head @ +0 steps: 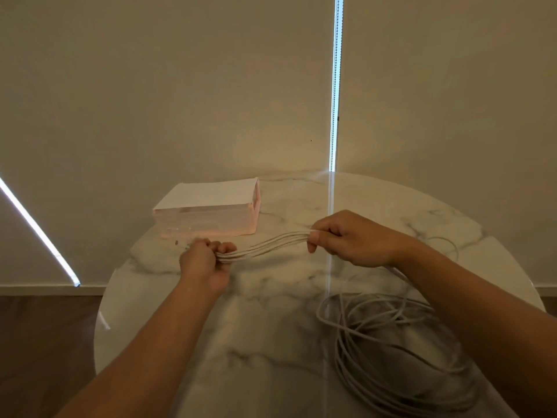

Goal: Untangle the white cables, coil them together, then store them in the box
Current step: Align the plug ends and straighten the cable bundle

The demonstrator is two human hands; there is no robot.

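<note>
- The white cables [271, 247] run as several side-by-side strands between both hands above the worktop [265, 315]. The slack lies in loose loops at about 4 o'clock.
- The left hand [205, 260] is curled round one end of the bundle, and the right hand [346, 239] pinches the other end.
- The strands sag a little and look light, limp and smooth. They are likely to slip apart, so the whole bundle wants gripping, not single strands.
- The box [211, 212] sits at 11 o'clock.

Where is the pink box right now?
In the head view, the pink box sits on the far left part of the marble table, close to the wall, just beyond the left hand gripping the white cables.
</note>
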